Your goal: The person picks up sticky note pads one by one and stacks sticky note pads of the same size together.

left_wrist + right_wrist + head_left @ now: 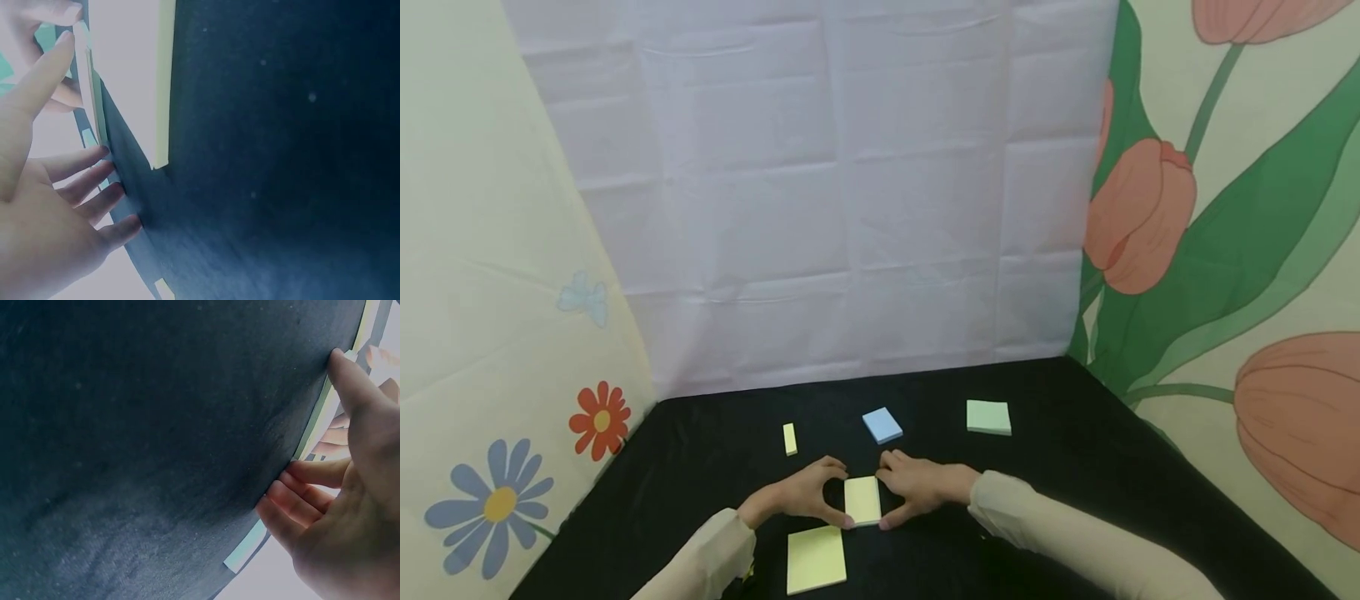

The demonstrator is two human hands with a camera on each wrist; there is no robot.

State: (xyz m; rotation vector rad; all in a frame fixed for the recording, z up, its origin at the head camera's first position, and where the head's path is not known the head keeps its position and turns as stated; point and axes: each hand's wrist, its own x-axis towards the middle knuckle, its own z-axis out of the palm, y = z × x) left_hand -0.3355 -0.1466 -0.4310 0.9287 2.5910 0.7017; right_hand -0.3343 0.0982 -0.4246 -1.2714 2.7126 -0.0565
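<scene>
A pale-yellow rectangular pad of paper notes lies on a table covered in black cloth, toward the near side and between the person's two hands. The left hand is half open in a wide C along the pad's left side, its thumb at the near left corner and its forefinger at the far left corner, so that it holds the pad between them; its other fingers are spread, their tips down by the cloth. The right hand mirrors it on the right side, thumb at the near right corner and forefinger by the far one, gripping the pad lightly, with the remaining fingers bent and close together. Just to the near left, below the left hand, lies a larger yellow square pad, apart from the held one. On the far side, from left to right, are a narrow pale-yellow strip-shaped pad, a light-blue pad turned at an angle, and a pale-green pad, all well apart from one another. Behind the table hangs a creased white cloth, flanked by a cream flower-print cloth on the left and a tulip-print cloth on the right.
</scene>
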